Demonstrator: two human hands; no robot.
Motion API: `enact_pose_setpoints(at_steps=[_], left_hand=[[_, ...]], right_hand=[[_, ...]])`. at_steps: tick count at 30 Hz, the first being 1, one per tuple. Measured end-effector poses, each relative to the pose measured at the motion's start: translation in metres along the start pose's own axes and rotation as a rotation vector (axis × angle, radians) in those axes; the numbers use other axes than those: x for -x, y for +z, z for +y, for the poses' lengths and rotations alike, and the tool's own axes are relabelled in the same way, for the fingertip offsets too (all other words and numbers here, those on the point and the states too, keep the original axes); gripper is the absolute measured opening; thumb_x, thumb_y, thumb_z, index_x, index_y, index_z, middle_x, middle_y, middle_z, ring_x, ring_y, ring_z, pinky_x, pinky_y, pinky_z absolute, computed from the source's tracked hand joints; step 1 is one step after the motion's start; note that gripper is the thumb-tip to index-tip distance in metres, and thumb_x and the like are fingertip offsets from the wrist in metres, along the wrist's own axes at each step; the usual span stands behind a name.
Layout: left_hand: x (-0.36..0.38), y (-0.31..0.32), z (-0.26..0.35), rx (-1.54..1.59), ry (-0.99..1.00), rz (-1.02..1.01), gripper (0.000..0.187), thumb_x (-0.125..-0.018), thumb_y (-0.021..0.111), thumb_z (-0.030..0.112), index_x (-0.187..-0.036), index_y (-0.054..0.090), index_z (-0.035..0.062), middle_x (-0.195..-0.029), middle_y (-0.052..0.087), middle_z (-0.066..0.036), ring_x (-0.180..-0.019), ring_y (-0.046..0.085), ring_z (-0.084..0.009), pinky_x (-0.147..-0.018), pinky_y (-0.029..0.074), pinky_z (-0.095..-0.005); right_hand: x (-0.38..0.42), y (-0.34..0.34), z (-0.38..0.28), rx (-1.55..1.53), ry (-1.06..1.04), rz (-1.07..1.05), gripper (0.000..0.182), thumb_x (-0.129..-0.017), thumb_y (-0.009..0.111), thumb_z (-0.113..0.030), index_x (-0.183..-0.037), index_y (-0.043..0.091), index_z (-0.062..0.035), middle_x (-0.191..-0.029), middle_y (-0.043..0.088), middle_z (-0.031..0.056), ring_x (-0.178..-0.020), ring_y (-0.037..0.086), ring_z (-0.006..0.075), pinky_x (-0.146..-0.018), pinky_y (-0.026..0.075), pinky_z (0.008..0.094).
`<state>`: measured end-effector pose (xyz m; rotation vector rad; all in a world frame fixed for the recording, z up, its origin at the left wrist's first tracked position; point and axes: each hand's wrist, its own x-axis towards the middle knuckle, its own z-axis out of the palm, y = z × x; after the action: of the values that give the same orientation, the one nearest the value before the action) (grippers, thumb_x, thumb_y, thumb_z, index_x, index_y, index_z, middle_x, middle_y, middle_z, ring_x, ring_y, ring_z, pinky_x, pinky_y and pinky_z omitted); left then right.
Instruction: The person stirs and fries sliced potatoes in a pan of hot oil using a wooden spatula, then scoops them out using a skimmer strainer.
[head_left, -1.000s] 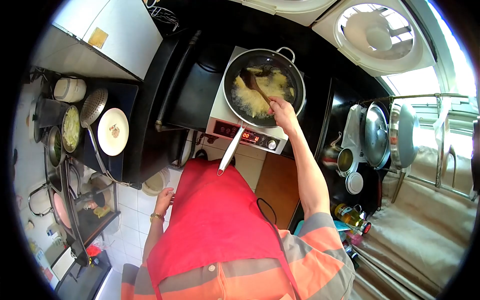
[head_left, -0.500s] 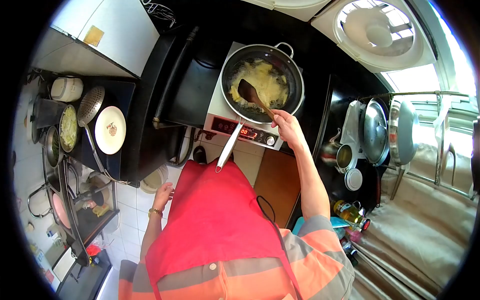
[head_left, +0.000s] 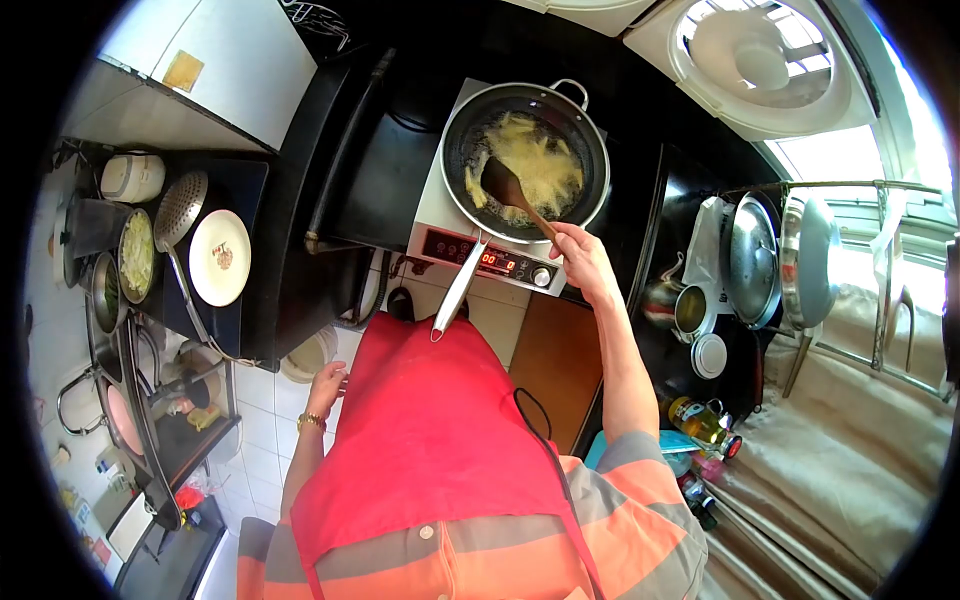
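My right hand (head_left: pixel 583 258) is closed around the handle of a brown wooden spatula (head_left: pixel 510 187). The spatula's blade dips into bubbling oil in a deep black wok (head_left: pixel 598 165). Pale yellow strips of food (head_left: pixel 535 150) fry there under foam; their exact kind is hard to make out. The wok rests on a silver induction cooker (head_left: pixel 432 215) with a red lit display, its long metal handle (head_left: pixel 458 300) pointing toward me. My left hand (head_left: pixel 325 390), with a gold bracelet at the wrist, hangs loosely beside the red apron (head_left: pixel 430 430), fingers slightly bent and apart, holding nothing I can see.
On the left counter are a cream plate (head_left: pixel 220 258), a slotted skimmer (head_left: pixel 183 207) and a bowl of shredded pale green vegetable (head_left: pixel 137 257). Pan lids (head_left: pixel 752 262) hang on a rack at right, above an oil bottle (head_left: pixel 703 422). A bin (head_left: pixel 310 357) stands on the floor.
The spatula and my right hand have shifted slightly right and toward me, and the blade has moved within the food. My left hand stays in about the same place.
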<state>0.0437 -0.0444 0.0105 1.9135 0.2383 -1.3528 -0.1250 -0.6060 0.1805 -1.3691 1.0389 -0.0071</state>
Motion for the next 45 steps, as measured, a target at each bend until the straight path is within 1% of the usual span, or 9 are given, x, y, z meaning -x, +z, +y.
enact_pose_setpoints(at_steps=[18, 20, 24, 26, 28, 29, 33, 37, 45], left_hand=[[-0.006, -0.001, -0.006, 0.008, -0.008, 0.008, 0.038, -0.101, 0.059, 0.020, -0.136, 0.061, 0.0037, -0.104, 0.071, -0.007, -0.090, 0.067, -0.0162, -0.074, 0.056, -0.0318], [-0.008, -0.001, -0.010, -0.010, 0.006, 0.006, 0.037, -0.102, 0.059, 0.020, -0.135, 0.062, 0.0043, -0.102, 0.070, -0.006, -0.088, 0.066, -0.0152, -0.073, 0.055, -0.0311], [-0.007, -0.002, -0.009, -0.048, 0.017, 0.008, 0.035, -0.101, 0.060, 0.021, -0.133, 0.064, 0.0054, -0.098, 0.068, -0.003, -0.084, 0.063, -0.0129, -0.071, 0.054, -0.0295], [-0.004, -0.001, -0.005, -0.035, 0.013, 0.015, 0.035, -0.101, 0.060, 0.021, -0.132, 0.064, 0.0053, -0.099, 0.068, -0.003, -0.084, 0.064, -0.0130, -0.071, 0.054, -0.0294], [-0.004, 0.000, -0.005, -0.022, 0.010, 0.021, 0.034, -0.101, 0.061, 0.021, -0.132, 0.064, 0.0052, -0.099, 0.068, -0.003, -0.085, 0.064, -0.0130, -0.070, 0.054, -0.0293], [-0.003, 0.000, -0.005, -0.018, 0.011, 0.020, 0.034, -0.101, 0.060, 0.020, -0.132, 0.064, 0.0051, -0.099, 0.069, -0.003, -0.085, 0.064, -0.0131, -0.070, 0.054, -0.0295], [-0.002, 0.002, -0.004, -0.056, 0.003, 0.017, 0.035, -0.102, 0.060, 0.020, -0.133, 0.063, 0.0045, -0.101, 0.069, -0.004, -0.085, 0.065, -0.0139, -0.071, 0.055, -0.0299], [-0.004, 0.002, 0.000, -0.035, 0.017, -0.003, 0.035, -0.102, 0.060, 0.019, -0.133, 0.063, 0.0041, -0.102, 0.070, -0.005, -0.085, 0.066, -0.0145, -0.071, 0.055, -0.0301], [0.001, 0.000, 0.003, -0.005, 0.034, 0.005, 0.039, -0.101, 0.058, 0.019, -0.136, 0.060, 0.0029, -0.104, 0.071, -0.008, -0.086, 0.068, -0.0168, -0.072, 0.056, -0.0313]], right_hand=[[0.002, -0.011, 0.008, 0.112, -0.026, 0.064, 0.038, -0.104, 0.055, -0.021, -0.135, 0.068, -0.0034, -0.080, 0.066, -0.0017, -0.059, 0.050, 0.0066, -0.054, 0.043, 0.0260], [0.000, -0.010, 0.016, 0.152, -0.053, 0.029, 0.037, -0.106, 0.054, -0.018, -0.138, 0.064, -0.0019, -0.081, 0.062, -0.0040, -0.050, 0.038, 0.0016, -0.042, 0.029, 0.0201], [0.010, -0.011, 0.012, 0.207, -0.120, 0.107, 0.038, -0.105, 0.056, -0.020, -0.137, 0.065, -0.0025, -0.080, 0.062, -0.0052, -0.051, 0.037, 0.0009, -0.044, 0.028, 0.0200], [0.022, -0.018, 0.009, 0.269, -0.185, 0.165, 0.036, -0.104, 0.057, -0.020, -0.133, 0.068, -0.0021, -0.079, 0.065, -0.0017, -0.056, 0.048, 0.0048, -0.051, 0.039, 0.0229], [0.036, -0.018, 0.000, 0.476, -0.227, 0.193, 0.035, -0.101, 0.059, -0.021, -0.128, 0.071, -0.0012, -0.081, 0.070, 0.0098, -0.077, 0.064, 0.0129, -0.075, 0.052, 0.0303], [0.039, -0.017, -0.007, 0.500, -0.210, 0.202, 0.033, -0.099, 0.061, -0.020, -0.124, 0.072, -0.0012, -0.087, 0.073, 0.0157, -0.081, 0.072, 0.0223, -0.078, 0.056, 0.0359], [0.053, -0.009, 0.001, 0.702, -0.411, 0.191, 0.029, -0.095, 0.064, -0.018, -0.118, 0.075, -0.0035, -0.100, 0.074, 0.0228, -0.094, 0.072, 0.0412, -0.085, 0.057, 0.0475], [0.048, 0.028, 0.004, 0.972, -0.424, 0.285, 0.025, -0.097, 0.062, -0.018, -0.115, 0.075, -0.0077, -0.092, 0.071, 0.0196, -0.088, 0.071, 0.0406, -0.079, 0.057, 0.0491], [-0.016, 0.037, 0.010, 0.927, -0.489, 0.448, 0.026, -0.098, 0.059, -0.016, -0.120, 0.072, -0.0098, -0.099, 0.068, 0.0259, -0.088, 0.070, 0.0467, -0.079, 0.057, 0.0560]])
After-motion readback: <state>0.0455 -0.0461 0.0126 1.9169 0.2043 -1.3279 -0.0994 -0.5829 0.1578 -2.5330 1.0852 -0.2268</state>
